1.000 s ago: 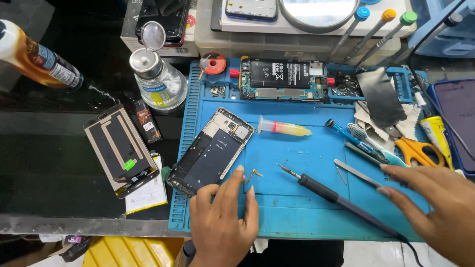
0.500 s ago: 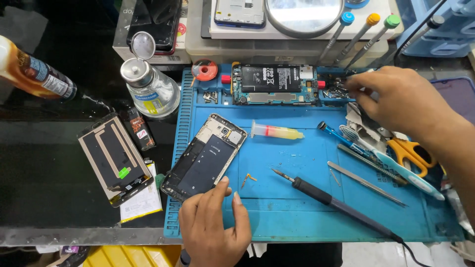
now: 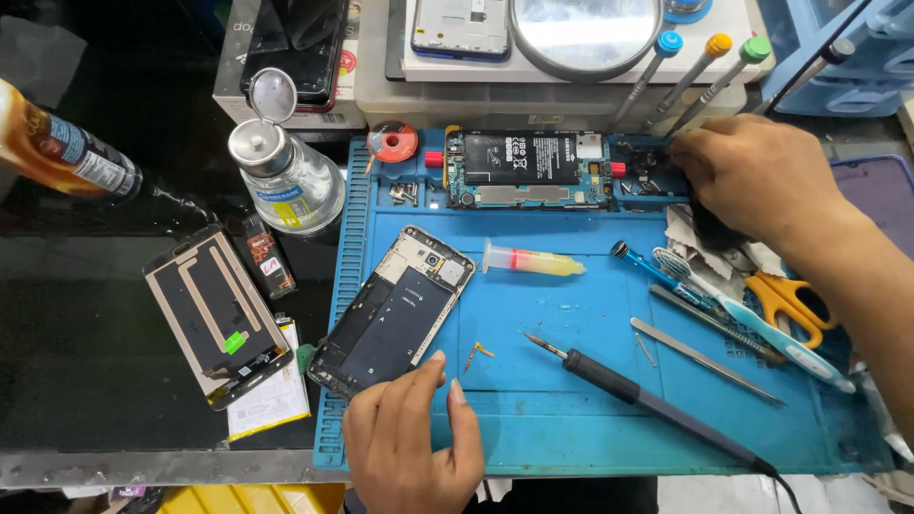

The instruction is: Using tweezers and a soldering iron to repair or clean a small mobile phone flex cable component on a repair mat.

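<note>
The left hand point(image 3: 411, 443) rests flat at the near edge of the blue silicone work mat point(image 3: 571, 419), fingertips touching the opened phone frame point(image 3: 392, 312). The right hand point(image 3: 752, 176) reaches to the mat's far right corner, beside the circuit board with a black battery point(image 3: 528, 169). A black soldering iron point(image 3: 647, 400) lies between them

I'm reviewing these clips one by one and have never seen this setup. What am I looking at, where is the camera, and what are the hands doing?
A camera worn on a person's head looks down at a repair bench. No machine: two bare hands. The left hand rests on the blue rubber work mat, fingertips beside an opened phone frame. The right hand reaches the mat's top edge beside a circuit board with black battery; whether it grips anything is unclear. On the mat lie a black-handled soldering iron, a small syringe, metal tweezers and orange-handled scissors.
</note>
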